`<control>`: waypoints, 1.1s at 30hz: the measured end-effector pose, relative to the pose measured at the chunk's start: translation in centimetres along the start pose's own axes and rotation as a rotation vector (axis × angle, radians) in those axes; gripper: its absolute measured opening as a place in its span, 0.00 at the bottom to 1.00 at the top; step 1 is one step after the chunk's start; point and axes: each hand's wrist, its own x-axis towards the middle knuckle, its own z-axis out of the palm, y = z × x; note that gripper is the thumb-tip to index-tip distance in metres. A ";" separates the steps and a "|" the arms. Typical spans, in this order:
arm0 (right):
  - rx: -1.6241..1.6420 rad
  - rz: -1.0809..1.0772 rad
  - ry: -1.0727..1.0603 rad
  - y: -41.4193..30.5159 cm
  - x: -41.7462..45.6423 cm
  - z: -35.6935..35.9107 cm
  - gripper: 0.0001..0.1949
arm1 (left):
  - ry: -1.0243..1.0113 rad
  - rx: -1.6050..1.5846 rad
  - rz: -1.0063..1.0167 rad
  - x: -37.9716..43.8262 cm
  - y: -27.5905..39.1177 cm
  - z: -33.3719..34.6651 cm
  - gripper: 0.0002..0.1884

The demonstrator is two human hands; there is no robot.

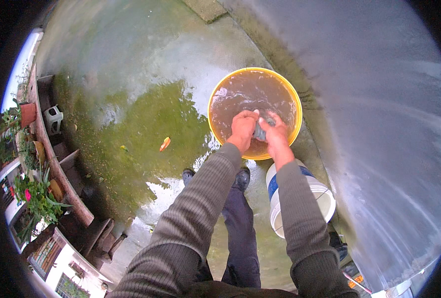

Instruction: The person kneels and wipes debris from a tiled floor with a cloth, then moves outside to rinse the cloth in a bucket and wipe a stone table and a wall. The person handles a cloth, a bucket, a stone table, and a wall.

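Observation:
A round yellow-rimmed tub (210,111) in front of me holds murky brown water with ripples on its surface. Over its near half, my left hand (244,126) and my right hand (276,132) come close together. Both grip a small wet grey cloth (259,133), bunched between them at the water. Part of the cloth is hidden by my fingers.
White buckets (326,203), one with a blue band, stand right of my legs, partly behind my right sleeve. A grey wall (373,111) rises on the right. Leaves (165,144) lie on the wet concrete floor. Potted plants (28,114) and a white plastic stool (53,119) are at the left.

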 end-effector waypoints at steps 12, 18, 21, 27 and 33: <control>0.090 -0.488 0.139 -7.4 -10.5 1.0 0.07 | -0.213 -0.612 -0.034 -16.3 9.3 3.9 0.18; 0.143 -0.319 -0.001 -9.4 -11.2 -0.4 0.14 | -0.186 -0.550 0.125 -21.4 10.5 5.6 0.26; 0.093 -0.310 -0.015 -9.5 -17.5 0.6 0.21 | -0.111 -0.455 0.243 -19.8 11.2 5.2 0.30; 0.312 -0.253 -0.162 -12.0 -18.7 1.1 0.29 | -0.185 -0.392 0.048 -17.7 7.9 4.9 0.35; 0.280 -0.076 -0.129 -9.2 -10.0 -3.7 0.32 | -0.253 -0.215 0.311 -19.8 6.9 6.4 0.31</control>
